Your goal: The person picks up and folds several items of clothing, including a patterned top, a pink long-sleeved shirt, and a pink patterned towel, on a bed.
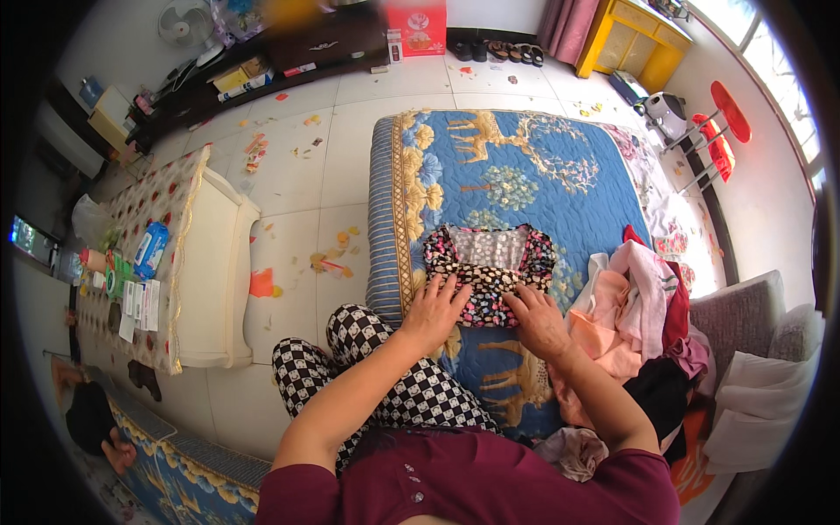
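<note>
A floral-print garment (489,279) in black, pink and white lies partly folded on the blue patterned quilt (446,190) before me. Its neckline and two short sleeves point away from me, and the lower part is folded up over the front. Flat on its left side rests my left hand (434,312), fingers spread. My right hand (539,321) presses on the right side, the fingertips at the fold. Neither hand grips the cloth visibly. Beside my right forearm is a heap of clothes (610,308) in pink, peach, red and black.
Left of the quilt stands a table (216,275) with a patterned cloth, a blue wipes pack (151,249) and several boxes (141,305). Scraps of paper (262,282) litter the tiled floor. A red folding chair (718,138) is by the window. Another person (92,413) lies at the lower left.
</note>
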Available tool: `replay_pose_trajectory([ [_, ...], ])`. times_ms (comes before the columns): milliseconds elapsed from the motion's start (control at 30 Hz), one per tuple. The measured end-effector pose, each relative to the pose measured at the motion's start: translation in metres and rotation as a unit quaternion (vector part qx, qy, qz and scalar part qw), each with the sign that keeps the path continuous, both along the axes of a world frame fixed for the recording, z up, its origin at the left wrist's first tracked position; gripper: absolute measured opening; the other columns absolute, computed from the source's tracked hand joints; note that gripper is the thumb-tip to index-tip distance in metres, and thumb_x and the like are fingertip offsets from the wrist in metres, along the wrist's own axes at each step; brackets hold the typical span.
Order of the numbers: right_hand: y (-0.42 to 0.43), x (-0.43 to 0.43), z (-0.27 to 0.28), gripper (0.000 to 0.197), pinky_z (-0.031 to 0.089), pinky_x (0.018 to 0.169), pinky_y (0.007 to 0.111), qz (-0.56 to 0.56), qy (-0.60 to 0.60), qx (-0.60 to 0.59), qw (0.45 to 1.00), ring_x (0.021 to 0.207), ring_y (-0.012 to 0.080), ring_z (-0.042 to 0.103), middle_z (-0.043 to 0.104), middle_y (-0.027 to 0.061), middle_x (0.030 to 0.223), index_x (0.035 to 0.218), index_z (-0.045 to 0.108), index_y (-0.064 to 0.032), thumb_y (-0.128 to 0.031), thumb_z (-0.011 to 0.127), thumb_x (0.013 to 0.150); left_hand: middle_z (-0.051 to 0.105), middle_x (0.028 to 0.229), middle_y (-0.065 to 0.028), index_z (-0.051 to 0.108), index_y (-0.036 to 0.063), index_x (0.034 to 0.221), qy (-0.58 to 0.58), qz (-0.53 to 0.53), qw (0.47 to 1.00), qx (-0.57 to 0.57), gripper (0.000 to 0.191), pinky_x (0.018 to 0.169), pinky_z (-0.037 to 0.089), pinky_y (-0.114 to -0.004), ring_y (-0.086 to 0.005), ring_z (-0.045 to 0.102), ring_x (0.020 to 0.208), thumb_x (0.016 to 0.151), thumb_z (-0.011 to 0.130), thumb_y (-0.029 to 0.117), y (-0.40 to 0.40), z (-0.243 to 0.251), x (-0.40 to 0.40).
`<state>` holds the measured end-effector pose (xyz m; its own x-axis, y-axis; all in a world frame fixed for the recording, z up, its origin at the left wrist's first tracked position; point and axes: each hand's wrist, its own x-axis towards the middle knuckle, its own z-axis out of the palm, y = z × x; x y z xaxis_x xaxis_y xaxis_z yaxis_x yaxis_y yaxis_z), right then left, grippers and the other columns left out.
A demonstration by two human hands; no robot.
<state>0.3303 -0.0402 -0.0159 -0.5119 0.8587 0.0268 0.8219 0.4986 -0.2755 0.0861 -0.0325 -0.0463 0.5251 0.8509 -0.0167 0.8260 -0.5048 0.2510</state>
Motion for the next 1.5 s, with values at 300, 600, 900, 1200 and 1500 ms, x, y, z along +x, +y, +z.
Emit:
replay_pose_trajectory([
  [300, 0.033, 0.038, 0.061, 0.043, 0.05, 0.082, 0.04, 0.013, 0.137, -0.297, 0.945, 0.094, 0.0359, 0.063, 0.065, 0.0191, 0.104, 0.116, 0.056, -0.0004, -0.019, 0.068, 0.08, 0.063, 0.099, -0.0213, 0.052, 0.0031, 0.115, -0.152, 0.005, 0.958, -0.241, 0.038, 0.082, 0.049, -0.044, -0.0374, 0.062, 0.092, 0.083, 0.056, 0.023, 0.018, 0.051, -0.034],
  [600, 0.038, 0.059, -0.014, 0.058, 0.054, 0.073, 0.036, -0.259, 0.255, -0.161, 0.918, 0.078, 0.0232, 0.065, 0.066, 0.0181, 0.09, 0.12, 0.051, 0.0068, -0.034, 0.07, 0.084, 0.044, 0.138, -0.0222, 0.041, -0.0005, 0.136, -0.131, 0.076, 0.979, -0.136, 0.063, 0.109, 0.032, -0.044, -0.0365, 0.04, 0.13, 0.09, 0.057, 0.039, 0.061, 0.031, -0.014],
  [900, 0.024, 0.035, -0.007, 0.057, 0.053, 0.054, 0.029, -0.359, 0.498, -0.333, 0.716, 0.072, 0.017, 0.064, 0.064, 0.0144, 0.094, 0.126, 0.042, 0.0076, -0.03, 0.066, 0.089, 0.021, 0.147, -0.03, 0.024, 0.0057, 0.147, -0.003, -0.08, 0.997, 0.0, 0.095, 0.113, 0.018, -0.055, -0.0438, 0.02, 0.139, 0.076, 0.074, 0.046, 0.021, 0.022, 0.039],
  [1200, 0.048, -0.013, 0.053, 0.049, 0.053, 0.056, 0.029, -0.224, 0.664, -0.339, 0.628, 0.07, 0.0161, 0.064, 0.064, 0.0126, 0.091, 0.13, 0.039, 0.0041, -0.024, 0.058, 0.094, 0.055, 0.126, -0.0169, 0.038, 0.0032, 0.138, -0.278, 0.077, 0.954, -0.087, 0.064, 0.102, 0.039, -0.043, -0.033, 0.052, 0.118, 0.084, 0.067, 0.022, 0.046, 0.029, 0.022],
  [1500, 0.024, -0.019, 0.038, 0.03, 0.048, 0.06, 0.024, -0.166, 0.705, -0.33, 0.605, 0.075, 0.0113, 0.061, 0.064, 0.0069, 0.091, 0.114, 0.057, -0.0016, -0.026, 0.048, 0.1, 0.065, 0.105, -0.0071, 0.055, 0.0023, 0.119, -0.726, 0.157, 0.503, -0.442, 0.039, 0.081, 0.054, -0.031, -0.0158, 0.064, 0.094, 0.084, 0.061, 0.017, 0.0, 0.105, -0.004],
])
